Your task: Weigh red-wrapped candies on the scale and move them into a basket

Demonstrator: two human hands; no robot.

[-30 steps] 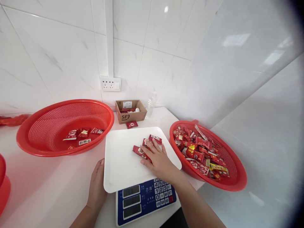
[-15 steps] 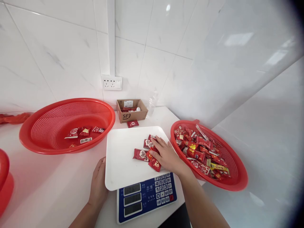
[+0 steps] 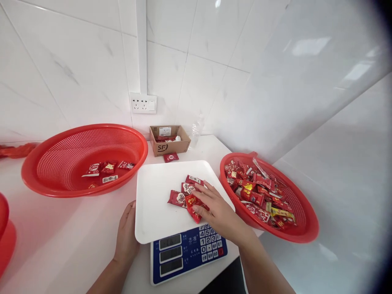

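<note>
A white weighing tray (image 3: pixel 159 200) sits on a blue electronic scale (image 3: pixel 190 251) in front of me. Several red candy packets (image 3: pixel 185 195) lie in a small heap on the tray's right half. My right hand (image 3: pixel 216 206) rests palm down on the tray, fingers spread and touching the packets; I see none gripped. My left hand (image 3: pixel 127 234) lies flat on the white counter, fingers extended against the tray's left front edge, holding nothing.
A red mesh basket (image 3: pixel 301 234) full of red and yellow candy packets stands to the right. A larger red basket (image 3: pixel 61 143) at the left holds several packets. A small cardboard box (image 3: pixel 170 141), a loose packet (image 3: pixel 170 157) and a wall socket (image 3: pixel 143 104) are behind.
My right hand has slid from the tray's middle toward its right front, shifting the packets into a tighter heap. My left hand has stayed at the tray's edge.
</note>
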